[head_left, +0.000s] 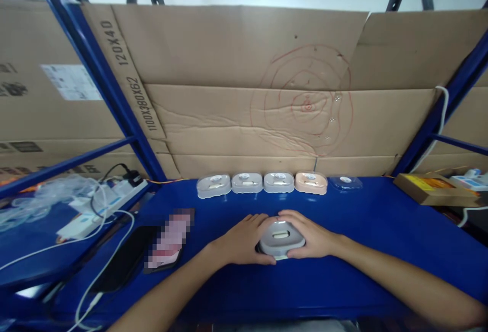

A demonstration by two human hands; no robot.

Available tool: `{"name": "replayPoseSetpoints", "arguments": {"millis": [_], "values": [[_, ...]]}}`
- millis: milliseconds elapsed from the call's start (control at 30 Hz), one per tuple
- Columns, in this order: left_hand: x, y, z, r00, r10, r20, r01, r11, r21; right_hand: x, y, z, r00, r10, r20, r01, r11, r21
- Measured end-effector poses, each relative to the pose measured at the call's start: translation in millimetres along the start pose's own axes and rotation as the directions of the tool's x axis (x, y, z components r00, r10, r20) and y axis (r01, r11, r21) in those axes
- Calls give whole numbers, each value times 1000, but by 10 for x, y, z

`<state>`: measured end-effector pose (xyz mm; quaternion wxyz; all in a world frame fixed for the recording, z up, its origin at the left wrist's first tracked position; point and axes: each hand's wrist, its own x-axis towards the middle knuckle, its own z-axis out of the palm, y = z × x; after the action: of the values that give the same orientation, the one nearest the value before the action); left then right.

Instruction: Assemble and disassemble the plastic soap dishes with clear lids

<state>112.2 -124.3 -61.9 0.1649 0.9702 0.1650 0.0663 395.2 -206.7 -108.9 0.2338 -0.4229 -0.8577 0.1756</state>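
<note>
Where the two hands met: the left hand and the right hand cupped a gray box from both sides, fingers around its far edge and thumbs at its near edge, pinching it between them.
Gray box: it sat between the palms, above or on the blue table; contact underneath could not be told. A white bar on its top was uncovered.
Good handling: even pressure from both sides, thumbs balanced against the far fingers, seemed best for keeping it level; a harder squeeze on one side might have twisted it.
Beyond the grip: three gray boxes, a peach box and a clear blue-looking piece made a row.
Left of the grip: a phone lay near, a power strip well apart.
Right of the grip: a cardboard tray stood well apart.
</note>
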Motion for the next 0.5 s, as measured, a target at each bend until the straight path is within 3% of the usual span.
{"name": "replayPoseSetpoints", "arguments": {"millis": [400, 433, 500], "values": [[35, -37, 76, 999, -47, -4, 47, 999, 19, 21, 13, -32, 1000, -12, -20, 12, 1000, -26], [51, -24, 79, 998, -63, -1, 63, 998, 31, 5, 44, -100, 999, -27, -44, 24, 998, -58], [84, -4, 86, 996, -91, 19, 90, 995, 48, -70, 149, -323, 977, -8, -213, -27, 986, -163]]}}
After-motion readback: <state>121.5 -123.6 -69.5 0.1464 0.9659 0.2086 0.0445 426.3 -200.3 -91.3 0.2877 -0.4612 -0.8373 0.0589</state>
